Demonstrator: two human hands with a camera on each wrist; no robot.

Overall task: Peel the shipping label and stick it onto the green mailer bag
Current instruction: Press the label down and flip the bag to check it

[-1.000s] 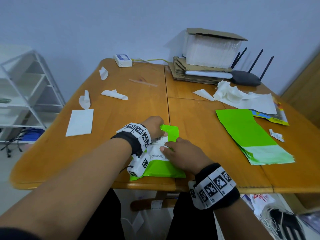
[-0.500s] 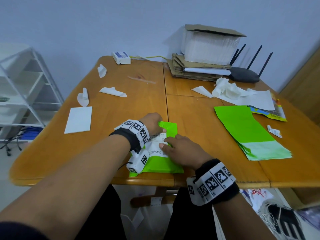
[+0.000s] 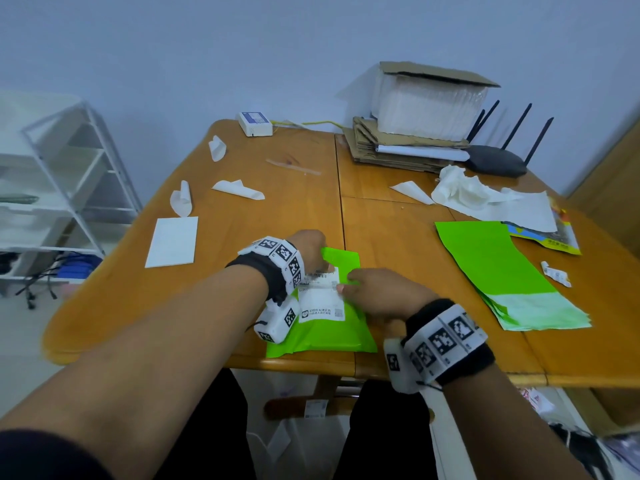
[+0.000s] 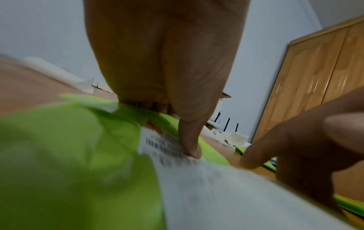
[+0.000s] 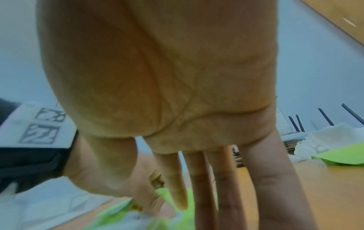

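A green mailer bag [image 3: 325, 336] lies at the near edge of the wooden table [image 3: 277, 209]. A white shipping label [image 3: 322, 301] is on its upper half. My left hand [image 3: 325, 266] holds the bag's far end, fingers curled at the edge and the thumb [image 4: 190, 146] pressing the label's [image 4: 197, 179] top. My right hand [image 3: 346, 284] lies flat with straight fingers [image 5: 204, 194], their tips on the bag [image 5: 173, 193] at the label's right edge. The label's left edge is hidden behind my left wrist.
A stack of green mailers [image 3: 502, 275] lies to the right, with crumpled backing paper [image 3: 460, 194] behind it. A white sheet [image 3: 173, 242] and curled paper scraps [image 3: 239, 190] lie to the left. A cardboard box [image 3: 429, 109] and a router [image 3: 495, 161] stand at the back. A white shelf [image 3: 62, 174] is left of the table.
Both hands stay on the bag and label. My right fingers have slid slightly along the label's right edge toward its far end.
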